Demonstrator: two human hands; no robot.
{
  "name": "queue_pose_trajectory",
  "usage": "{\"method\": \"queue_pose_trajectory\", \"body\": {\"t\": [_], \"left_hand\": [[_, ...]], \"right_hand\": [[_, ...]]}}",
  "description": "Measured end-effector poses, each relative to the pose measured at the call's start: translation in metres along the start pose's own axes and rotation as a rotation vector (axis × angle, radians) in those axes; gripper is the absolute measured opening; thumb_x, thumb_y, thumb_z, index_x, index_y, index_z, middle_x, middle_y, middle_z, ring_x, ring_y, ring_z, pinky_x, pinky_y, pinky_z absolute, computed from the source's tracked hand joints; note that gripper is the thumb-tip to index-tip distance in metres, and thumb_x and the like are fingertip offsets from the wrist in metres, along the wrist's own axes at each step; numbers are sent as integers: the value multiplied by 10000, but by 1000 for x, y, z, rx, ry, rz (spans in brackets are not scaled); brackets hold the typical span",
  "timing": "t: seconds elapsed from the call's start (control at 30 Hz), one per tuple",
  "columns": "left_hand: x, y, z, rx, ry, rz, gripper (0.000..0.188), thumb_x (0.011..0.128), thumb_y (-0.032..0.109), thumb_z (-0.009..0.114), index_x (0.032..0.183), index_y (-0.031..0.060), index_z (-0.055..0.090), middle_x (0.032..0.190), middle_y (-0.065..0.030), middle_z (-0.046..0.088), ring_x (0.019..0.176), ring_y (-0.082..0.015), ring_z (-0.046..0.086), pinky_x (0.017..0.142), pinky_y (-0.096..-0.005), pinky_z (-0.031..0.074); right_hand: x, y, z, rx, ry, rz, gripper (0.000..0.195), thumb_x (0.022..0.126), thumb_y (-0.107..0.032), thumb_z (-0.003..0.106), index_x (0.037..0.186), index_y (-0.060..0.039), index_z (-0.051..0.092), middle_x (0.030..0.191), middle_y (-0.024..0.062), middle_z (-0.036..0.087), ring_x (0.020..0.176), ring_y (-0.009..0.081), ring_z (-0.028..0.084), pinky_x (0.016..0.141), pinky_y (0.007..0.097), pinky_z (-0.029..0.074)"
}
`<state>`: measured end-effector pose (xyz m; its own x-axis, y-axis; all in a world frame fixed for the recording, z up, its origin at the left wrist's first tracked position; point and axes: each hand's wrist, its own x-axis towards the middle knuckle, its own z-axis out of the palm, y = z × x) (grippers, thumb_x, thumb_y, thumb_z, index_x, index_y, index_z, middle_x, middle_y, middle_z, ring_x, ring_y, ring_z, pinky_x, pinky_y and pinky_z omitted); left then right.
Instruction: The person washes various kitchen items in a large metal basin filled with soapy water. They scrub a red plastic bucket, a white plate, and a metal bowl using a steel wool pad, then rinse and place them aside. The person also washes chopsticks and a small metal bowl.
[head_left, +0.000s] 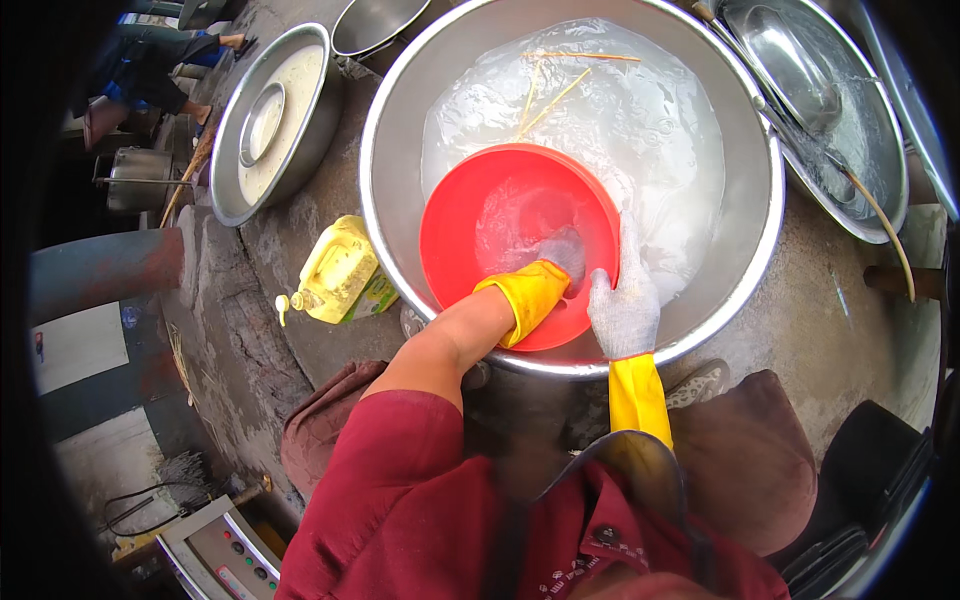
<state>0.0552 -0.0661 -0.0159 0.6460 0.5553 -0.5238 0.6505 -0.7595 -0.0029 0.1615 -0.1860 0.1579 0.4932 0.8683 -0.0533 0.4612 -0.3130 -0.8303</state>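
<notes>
A red plastic basin (457, 240) tilts inside a large steel tub (390, 142) of cloudy water. My left hand (564, 251) reaches down into the basin, in a grey knit glove over a yellow rubber one. Its fingers are blurred against the red inner wall, and whether they hold anything is unclear. On the basin's right side my right hand (627, 304), gloved the same way, grips the rim, with the thumb inside and the fingers along the outside. Thin yellowish sticks (559, 101) float at the tub's far side.
A yellow detergent jug (337, 274) stands left of the tub. Beyond it is a steel basin (324, 127) of whitish liquid with a bowl inside. At upper right, a hose (874, 202) crosses another water-filled basin (892, 135). A person's legs (161, 71) show at upper left.
</notes>
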Motion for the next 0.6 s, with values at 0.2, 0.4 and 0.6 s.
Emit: {"method": "queue_pose_trajectory", "body": {"t": [0.2,0.4,0.6], "left_hand": [[-6,-62,-65,-583,-61,-393,504,817,229,781,1283,58,696,1221,-257,718,1175,-418,693,1013,-476,555],[2,-12,33,-163,-59,-258,425,942,266,650,1313,63,698,1283,-212,711,1262,-367,657,1074,-444,528],[23,-40,-62,-732,-46,-326,397,1019,301,556,1349,130,695,1347,-176,692,1253,-366,658,1061,-454,535]], "right_hand": [[-7,5,4,57,32,48,847,875,-57,683,1634,-74,307,1231,295,682,1100,478,676,968,496,544],[-6,-7,6,148,-63,242,809,878,-16,681,1615,-45,348,1467,257,575,1326,373,600,1103,412,477],[-4,12,4,174,1,199,826,879,-32,668,1625,-62,316,1433,304,575,1249,467,615,1049,466,504]]}}
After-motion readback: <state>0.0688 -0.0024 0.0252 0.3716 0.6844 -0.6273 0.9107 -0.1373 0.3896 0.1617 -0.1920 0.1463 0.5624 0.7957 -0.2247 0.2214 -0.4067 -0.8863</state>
